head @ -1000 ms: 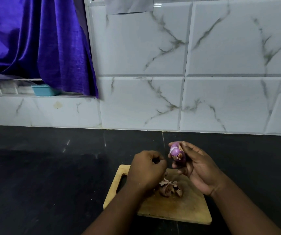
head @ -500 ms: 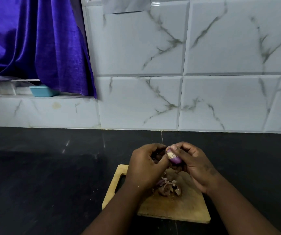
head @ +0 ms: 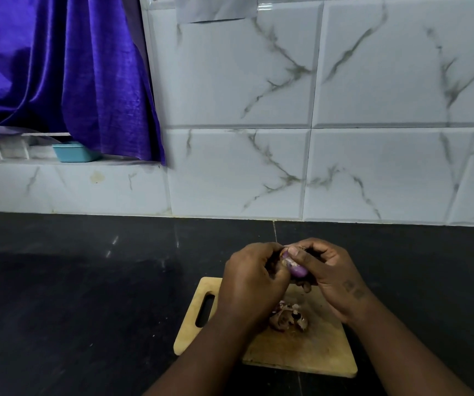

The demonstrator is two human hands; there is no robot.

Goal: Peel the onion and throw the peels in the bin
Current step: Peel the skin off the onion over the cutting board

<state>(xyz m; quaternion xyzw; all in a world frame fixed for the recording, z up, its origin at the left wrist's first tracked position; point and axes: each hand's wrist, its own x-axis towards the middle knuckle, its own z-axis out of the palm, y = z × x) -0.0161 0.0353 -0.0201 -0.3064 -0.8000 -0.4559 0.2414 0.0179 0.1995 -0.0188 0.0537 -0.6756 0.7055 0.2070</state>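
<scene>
Both hands meet at lower centre of the frame, above the far edge of the board (head: 301, 355). The right hand (head: 330, 277) grips the onion (head: 297, 270), fingers curled round it and thumb laid across its top; only a glossy purple patch shows between the hands. The left hand (head: 251, 277) is curled in against the onion's left end. Its fingertips are hidden behind its own back, so whether they pinch a flap of skin or only steady the bulb cannot be told; contact with the onion looks firm. The onion is held in the air, not resting on the board. Below the hands a small heap of peels (head: 288, 318), brown and papery, lies mid-board. The board sits on a dark counter (head: 87, 295) in the lower half of the frame. A blue tub (head: 71, 152) stands on a ledge at left, under a purple curtain (head: 58, 67) in the upper left. Judgement: the peeling step is in hand and well along, since bare purple flesh shows and a heap has formed. Next move calls for stripping any last skin at the ends, then gathering the heap. No bin is in view, so it has to be found first.
</scene>
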